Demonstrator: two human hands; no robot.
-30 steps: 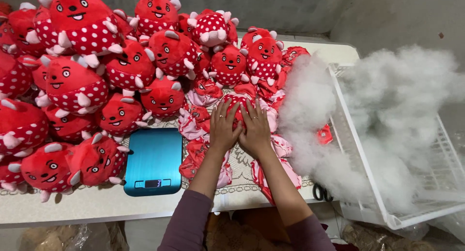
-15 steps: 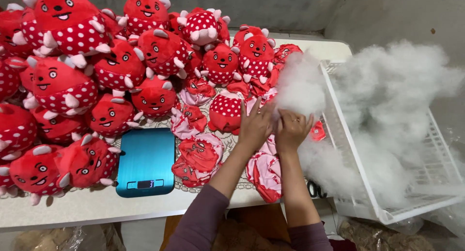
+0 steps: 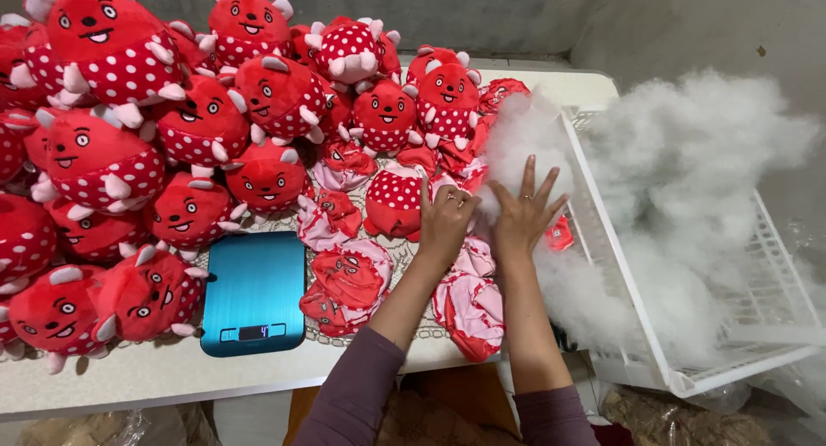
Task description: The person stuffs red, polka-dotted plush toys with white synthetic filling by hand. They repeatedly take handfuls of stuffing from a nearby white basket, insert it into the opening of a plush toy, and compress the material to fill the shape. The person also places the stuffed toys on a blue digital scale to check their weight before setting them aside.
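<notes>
At bench edge your left hand (image 3: 445, 220) and right hand (image 3: 523, 212) lay open on stuffing (image 3: 525, 141); light, soft, loose — pinch clumps.

- White fluffy stuffing clump (image 3: 525, 141), loose and puffy, sitting at the table's right edge, just beside the white basket, partly under spread fingertips.
- Flat unstuffed red-and-pink toy skins (image 3: 471, 295), crumpled, lying on the table below the wrists.
</notes>
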